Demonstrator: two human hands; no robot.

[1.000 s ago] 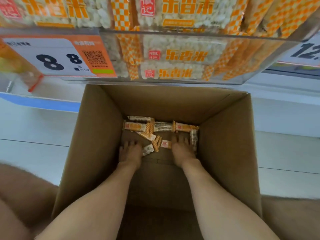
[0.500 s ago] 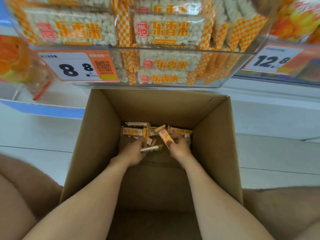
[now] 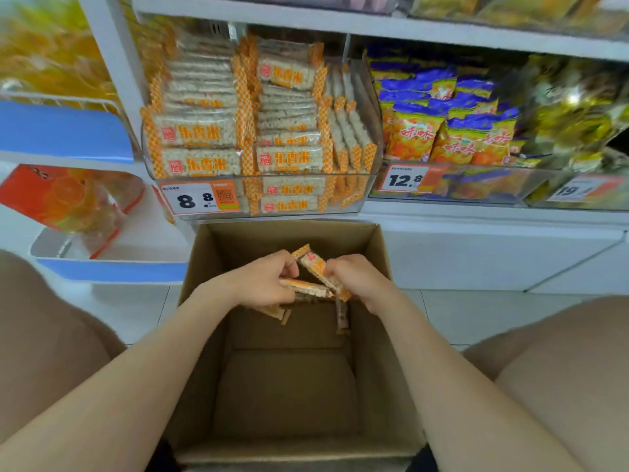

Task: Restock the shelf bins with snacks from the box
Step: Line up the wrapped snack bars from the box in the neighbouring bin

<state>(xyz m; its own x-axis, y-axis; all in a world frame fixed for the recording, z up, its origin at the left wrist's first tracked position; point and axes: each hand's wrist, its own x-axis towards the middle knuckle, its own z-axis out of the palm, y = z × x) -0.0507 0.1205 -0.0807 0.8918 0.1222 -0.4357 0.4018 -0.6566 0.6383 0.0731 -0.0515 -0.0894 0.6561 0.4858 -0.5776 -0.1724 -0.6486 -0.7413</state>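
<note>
Head view, looking down into the open cardboard box (image 3: 204, 264) in the middle of the frame, and both hands were in there near its far wall. The left hand (image 3: 269, 282) had its fingers curled around a flat orange-and-white snack bar (image 3: 308, 287), which stuck out sideways toward the right. The right hand (image 3: 359, 277) pinched another bar (image 3: 315, 264), tilted up so that its checkered end pointed at the upper left. The two held bars crossed just between the hands, touching or very nearly so. Below them, a few loose bars (image 3: 342, 316) showed lower in the box, possibly dangling from the fingers rather than lying on the bottom; the blur made that hard to call. The near half of the box floor showed only brown cardboard. Directly above the box, in the upper centre of the frame, sat the clear shelf bin (image 3: 369, 185), packed with stacked rice bars (image 3: 200, 134) in the same orange checkered wrap. A price tag (image 3: 199, 199) reading 8.8 was fixed to its front at the left. To the right of that bin stood purple-and-orange snack bags (image 3: 442, 131) behind a 12.8 tag (image 3: 405, 180). At the left edge, an orange packet (image 3: 68, 199) lay in a white and blue rack (image 3: 112, 271).
</note>
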